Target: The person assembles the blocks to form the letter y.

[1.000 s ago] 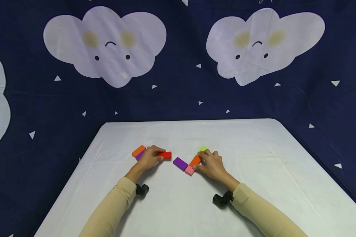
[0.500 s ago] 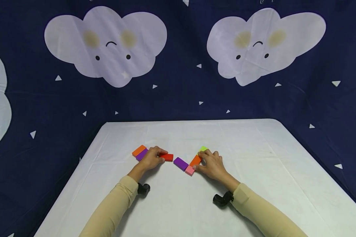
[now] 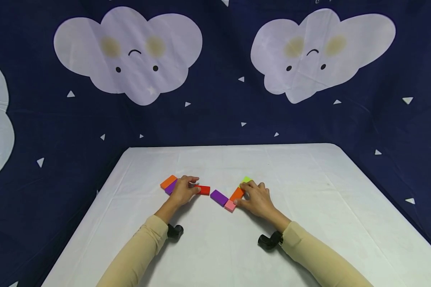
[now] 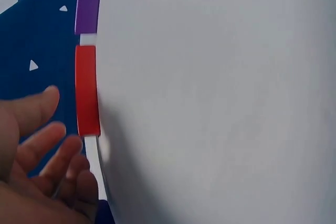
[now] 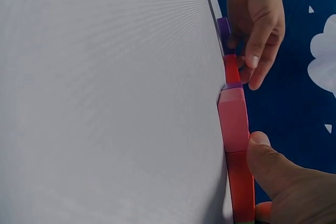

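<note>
Red block flat, long axis left-right.

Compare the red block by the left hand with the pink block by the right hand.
The red block lies nearly crosswise on the table; the pink block lies slanted. The red block has gaps at both ends; the pink block lies against an orange block and a purple block. The left hand is at the red one, the right hand at the pink. Both lie flat on the white table.

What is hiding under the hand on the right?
The right hand covers parts of the orange block and the green block. Its thumb touches the pink block. Anything else beneath the palm is hidden.
</note>
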Demonstrator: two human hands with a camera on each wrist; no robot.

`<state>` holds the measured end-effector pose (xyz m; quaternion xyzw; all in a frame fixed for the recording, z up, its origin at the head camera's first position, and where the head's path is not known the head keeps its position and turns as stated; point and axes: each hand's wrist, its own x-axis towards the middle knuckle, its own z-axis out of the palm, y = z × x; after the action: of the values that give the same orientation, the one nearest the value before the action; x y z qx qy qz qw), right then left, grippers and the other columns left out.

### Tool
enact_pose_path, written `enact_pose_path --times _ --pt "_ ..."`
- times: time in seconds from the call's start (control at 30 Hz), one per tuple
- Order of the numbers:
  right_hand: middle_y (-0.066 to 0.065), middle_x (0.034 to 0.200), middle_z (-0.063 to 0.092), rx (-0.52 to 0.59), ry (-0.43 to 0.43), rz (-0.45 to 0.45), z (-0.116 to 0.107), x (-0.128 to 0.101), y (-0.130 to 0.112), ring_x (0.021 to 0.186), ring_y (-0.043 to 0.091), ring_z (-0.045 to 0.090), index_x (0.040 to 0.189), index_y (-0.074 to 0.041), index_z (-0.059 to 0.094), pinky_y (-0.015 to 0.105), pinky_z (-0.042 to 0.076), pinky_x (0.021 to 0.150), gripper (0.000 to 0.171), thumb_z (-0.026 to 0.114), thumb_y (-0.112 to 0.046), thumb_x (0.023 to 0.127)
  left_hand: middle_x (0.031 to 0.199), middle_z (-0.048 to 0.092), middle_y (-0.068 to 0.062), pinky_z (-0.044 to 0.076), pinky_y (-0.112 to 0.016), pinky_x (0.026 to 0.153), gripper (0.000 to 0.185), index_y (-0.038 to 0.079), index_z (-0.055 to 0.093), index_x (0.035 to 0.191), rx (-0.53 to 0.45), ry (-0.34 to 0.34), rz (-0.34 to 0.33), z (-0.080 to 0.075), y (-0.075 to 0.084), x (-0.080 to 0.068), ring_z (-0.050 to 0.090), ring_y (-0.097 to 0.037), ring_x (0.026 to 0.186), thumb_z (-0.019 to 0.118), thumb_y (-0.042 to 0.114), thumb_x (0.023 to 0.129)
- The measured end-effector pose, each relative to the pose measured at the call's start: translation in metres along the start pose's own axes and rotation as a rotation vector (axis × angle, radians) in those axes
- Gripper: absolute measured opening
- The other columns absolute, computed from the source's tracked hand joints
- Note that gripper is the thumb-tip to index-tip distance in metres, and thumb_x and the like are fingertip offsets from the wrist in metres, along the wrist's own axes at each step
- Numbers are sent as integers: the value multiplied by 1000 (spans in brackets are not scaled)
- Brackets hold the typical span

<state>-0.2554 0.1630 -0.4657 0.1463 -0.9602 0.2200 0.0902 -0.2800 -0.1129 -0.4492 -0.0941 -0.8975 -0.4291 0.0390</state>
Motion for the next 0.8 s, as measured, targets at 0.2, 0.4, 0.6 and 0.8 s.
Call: enact_pose_path --times 0.2,0.4,0.6,0.8 --pt "5 122 58 4 0 0 0 0 0 89 27 43 125 -14 61 34 27 72 62 74 -47 75 108 62 -19 47 -41 86 37 0 64 117 5 88 -70 4 4 -3 58 -30 98 69 11 82" --pt "5 122 58 4 0 -2 0 0 0 90 27 43 125 -14 61 34 28 72 63 73 -48 74 107 63 -21 46 -43 87 37 -2 65 114 21 157 -115 11 8 -7 59 -33 99 71 12 80" --pt "5 122 58 9 6 -7 0 0 0 90 27 43 125 -13 61 35 28 72 63 74 -48 74 105 64 -21 45 -43 88 38 -2 67 112 36 201 -157 17 10 -9 58 -32 99 73 14 78" --pt "5 122 58 7 8 -10 0 0 1 90 27 43 125 -13 61 34 28 72 63 74 -48 75 102 64 -20 45 -42 87 37 -1 68 109 88 220 -159 22 9 -10 58 -32 98 74 18 78"
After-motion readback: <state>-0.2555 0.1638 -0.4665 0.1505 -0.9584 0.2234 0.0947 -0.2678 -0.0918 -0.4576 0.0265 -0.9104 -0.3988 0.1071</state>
